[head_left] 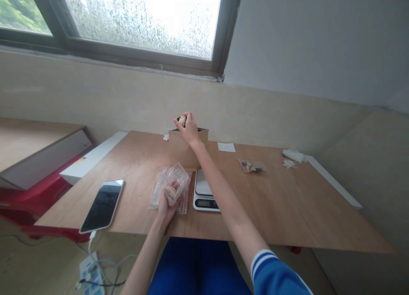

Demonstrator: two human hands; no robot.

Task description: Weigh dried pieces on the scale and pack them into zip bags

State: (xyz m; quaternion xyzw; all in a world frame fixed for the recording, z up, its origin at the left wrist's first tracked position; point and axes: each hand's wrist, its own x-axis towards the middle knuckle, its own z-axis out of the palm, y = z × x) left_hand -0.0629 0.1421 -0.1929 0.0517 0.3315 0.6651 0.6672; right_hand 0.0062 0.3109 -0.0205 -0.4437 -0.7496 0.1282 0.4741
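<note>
Over the open top of a brown paper bag (179, 148), my right hand (189, 130) is closed round a pale, dark-edged piece that looks like dried mushroom (182, 120). Nearer to me, my left hand (168, 203) grips a small clear zip bag (178, 178) with a red seal line. Beneath it lie more clear zip bags (156, 195). A white digital scale (203, 188) stands just right of them, partly hidden by my right forearm. A filled clear bag (252, 166) with pale and dark pieces lies farther right.
At left, a phone (102, 206) lies on the wooden table (287, 210), its cable running down to a power strip (91, 274). A white card (226, 147) and crumpled white scraps (293, 156) lie toward the back. A red chair (51, 180) stands at left.
</note>
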